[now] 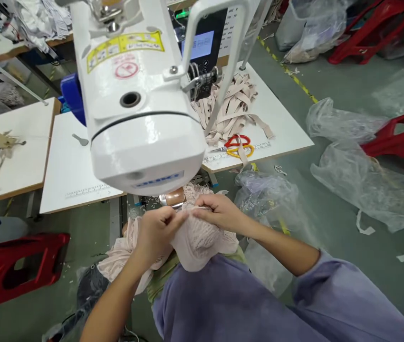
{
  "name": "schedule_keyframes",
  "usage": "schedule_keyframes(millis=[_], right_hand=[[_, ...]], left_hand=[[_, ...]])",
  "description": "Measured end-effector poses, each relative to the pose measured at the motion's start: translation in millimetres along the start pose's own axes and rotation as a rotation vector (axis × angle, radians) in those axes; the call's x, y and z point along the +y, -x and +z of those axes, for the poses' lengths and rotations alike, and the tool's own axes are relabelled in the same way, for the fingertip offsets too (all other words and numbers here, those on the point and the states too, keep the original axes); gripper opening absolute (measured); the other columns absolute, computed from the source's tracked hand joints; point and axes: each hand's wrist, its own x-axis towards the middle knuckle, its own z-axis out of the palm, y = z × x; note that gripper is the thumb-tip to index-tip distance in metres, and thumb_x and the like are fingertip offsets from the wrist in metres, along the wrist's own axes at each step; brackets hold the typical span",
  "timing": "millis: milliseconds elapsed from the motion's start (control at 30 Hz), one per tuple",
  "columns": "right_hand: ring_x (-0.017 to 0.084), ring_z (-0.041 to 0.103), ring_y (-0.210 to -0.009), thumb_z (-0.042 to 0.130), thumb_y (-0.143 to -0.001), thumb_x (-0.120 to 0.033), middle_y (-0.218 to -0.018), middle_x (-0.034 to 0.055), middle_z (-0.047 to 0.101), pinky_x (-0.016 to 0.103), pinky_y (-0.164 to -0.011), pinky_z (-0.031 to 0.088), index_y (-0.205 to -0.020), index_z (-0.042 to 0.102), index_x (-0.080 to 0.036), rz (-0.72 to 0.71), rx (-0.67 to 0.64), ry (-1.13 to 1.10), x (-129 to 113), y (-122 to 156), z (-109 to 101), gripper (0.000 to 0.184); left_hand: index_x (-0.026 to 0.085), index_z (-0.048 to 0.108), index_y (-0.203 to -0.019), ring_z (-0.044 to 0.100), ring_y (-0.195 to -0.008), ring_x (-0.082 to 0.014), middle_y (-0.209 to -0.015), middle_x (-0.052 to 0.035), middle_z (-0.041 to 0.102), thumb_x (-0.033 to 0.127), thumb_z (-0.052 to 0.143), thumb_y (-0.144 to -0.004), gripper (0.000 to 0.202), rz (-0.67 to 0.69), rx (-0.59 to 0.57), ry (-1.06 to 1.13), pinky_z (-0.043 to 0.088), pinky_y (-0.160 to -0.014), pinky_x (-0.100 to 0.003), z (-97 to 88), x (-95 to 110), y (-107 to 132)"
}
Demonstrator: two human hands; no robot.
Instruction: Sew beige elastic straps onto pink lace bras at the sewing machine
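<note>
My left hand [157,232] and my right hand [218,211] are both closed in a pinch on the top edge of a pale pink lace garment piece [198,240], held over my lap just below the head of a white sewing machine [134,95]. The fingertips of the two hands meet near the middle of that edge. More pink lace fabric [120,259] hangs down to the left of my left wrist. The needle area of the machine is hidden behind its head.
A pile of beige elastic straps [232,107] lies on the white table [283,128] with red and yellow scissors [237,145]. Clear plastic bags [362,180] lie on the floor at right. Red stools [13,266] stand left and right [401,142].
</note>
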Motion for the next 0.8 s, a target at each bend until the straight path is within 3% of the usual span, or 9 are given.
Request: schedule_keyframes(millis=[67, 167, 300, 400, 667, 800], right_hand=[[0.012, 0.050, -0.064, 0.059, -0.092, -0.047, -0.067, -0.0021, 0.055, 0.024, -0.061, 0.035, -0.075, 0.060, -0.018, 0.009, 0.040, 0.018, -4, -15, 0, 0.034], [0.014, 0.053, -0.068, 0.059, -0.089, -0.047, -0.069, -0.0006, 0.059, 0.025, -0.063, 0.037, -0.074, 0.060, -0.018, 0.034, 0.049, -0.002, -2, -35, -1, 0.033], [0.018, 0.058, -0.074, 0.061, -0.086, -0.050, -0.072, 0.0009, 0.063, 0.028, -0.070, 0.043, -0.078, 0.066, -0.019, 0.047, 0.040, -0.016, 5, -49, -4, 0.033], [0.020, 0.061, -0.078, 0.064, -0.084, -0.053, -0.071, 0.0004, 0.063, 0.033, -0.080, 0.048, -0.078, 0.068, -0.020, 0.022, 0.047, -0.014, 6, -54, -7, 0.034], [0.026, 0.066, -0.096, 0.073, -0.079, -0.058, -0.078, 0.0019, 0.069, 0.038, -0.093, 0.052, -0.083, 0.072, -0.020, 0.015, 0.053, -0.075, 3, -60, -14, 0.038], [0.028, 0.065, -0.104, 0.074, -0.077, -0.063, -0.090, 0.0041, 0.071, 0.043, -0.100, 0.049, -0.094, 0.071, -0.019, 0.053, 0.045, -0.171, 22, -57, -9, 0.047]], left_hand=[[0.018, 0.058, -0.063, 0.043, -0.054, -0.0102, -0.056, 0.0038, 0.049, 0.046, 0.065, -0.085, 0.036, -0.119, 0.042, 0.057, 0.030, -0.051, -0.022, -13.9, -5, -9], [0.019, 0.056, -0.056, 0.053, -0.063, -0.0141, -0.063, -0.0007, 0.060, 0.043, 0.065, -0.083, 0.038, -0.207, 0.127, 0.079, 0.038, -0.056, -0.022, -22.9, -12, -20], [0.019, 0.064, -0.064, 0.061, -0.077, -0.0190, -0.073, -0.0021, 0.068, 0.036, 0.061, -0.084, 0.026, -0.117, 0.216, 0.002, 0.048, -0.070, -0.026, -21.9, -16, -29], [0.020, 0.062, -0.062, 0.061, -0.074, -0.0188, -0.068, -0.0005, 0.065, 0.030, 0.060, -0.083, 0.024, -0.034, 0.256, -0.080, 0.050, -0.077, -0.028, -21.8, -16, -32], [0.022, 0.048, -0.053, 0.049, -0.060, -0.0163, -0.051, 0.0024, 0.048, 0.033, 0.062, -0.077, 0.030, -0.107, 0.314, -0.205, 0.043, -0.056, -0.025, -22.5, -22, -35], [0.022, 0.043, -0.051, 0.046, -0.058, -0.0153, -0.049, 0.0026, 0.046, 0.033, 0.060, -0.079, 0.035, -0.119, 0.284, -0.203, 0.040, -0.053, -0.025, -23.6, -19, -33]])
